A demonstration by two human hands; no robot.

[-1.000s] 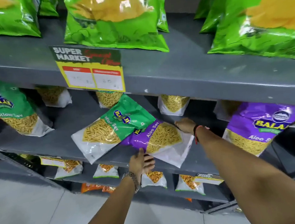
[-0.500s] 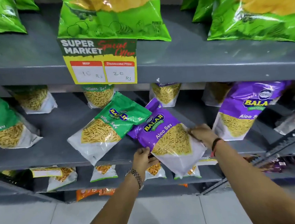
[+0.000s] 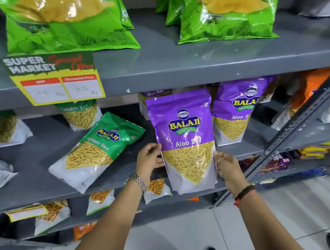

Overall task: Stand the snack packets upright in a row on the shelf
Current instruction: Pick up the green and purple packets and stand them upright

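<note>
Half a second ago your purple Aloo Sev packet lay tilted on the shelf, its top leaning left against the green packet; now you have it upright, face toward you, its bottom hanging just past the shelf's front edge. Your left hand has come up from the packet's lower corner to its left side, thumb in front and fingers behind. Your right hand has dropped to the lower right side, fingers curled round that edge. Both hands are closed on the packet.

Its film is glossy and smooth, purple above, with a clear window pointing down that shows thin yellow strands, and white below. The green packet stays slanted on the shelf's left half, flat and rectangular, of the same shiny film. A second purple packet stands just to the right, slightly creased. Above, puffy green bags sit on grey painted metal beside a paper price card.
</note>
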